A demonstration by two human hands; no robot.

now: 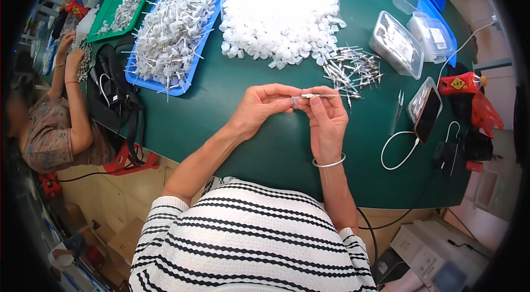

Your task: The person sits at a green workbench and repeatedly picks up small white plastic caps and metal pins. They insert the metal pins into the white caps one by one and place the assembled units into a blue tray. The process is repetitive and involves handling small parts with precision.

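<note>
One slim metal rod [320,95], pinched in the grip of the right hand [328,118], lies left-to-right above the worktop [270,151] — its left end close beside the small translucent cap [295,101] the left hand [258,108] pinches.

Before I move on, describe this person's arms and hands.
The left hand is ungloved, its wrist bare; the right hand, also ungloved, has a slim silver-coloured round bangle at the wrist. White knitted sleeves with wavy black stripes end near the elbows.

Left hand [260,108] and right hand [329,122] are being held close together, fingers [276,90] being pinched; left forearm [201,162] is being angled inward.
</note>
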